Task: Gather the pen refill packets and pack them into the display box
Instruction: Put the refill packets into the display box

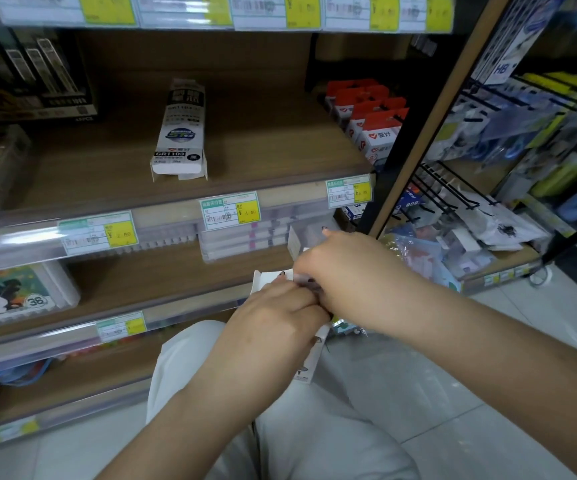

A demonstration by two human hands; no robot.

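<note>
Both my hands meet in front of the middle shelf, over my lap. My left hand point(273, 313) grips a white display box point(309, 358), whose open flap point(263, 277) sticks up past my fingers. My right hand point(335, 268) is curled over the box's top end and pinches something pale there; the hands hide it, so I cannot tell whether it is a refill packet. A second white refill box marked GR1103 point(179, 129) lies flat on the wooden upper shelf point(263, 140), well above and left of my hands.
Red-and-white boxes point(370, 119) stand at the upper shelf's right end. Clear plastic cases point(245, 237) sit on the middle shelf behind my hands. A wire rack point(453, 192) with bagged goods stands at right. A rabbit-print box point(10, 292) is at left.
</note>
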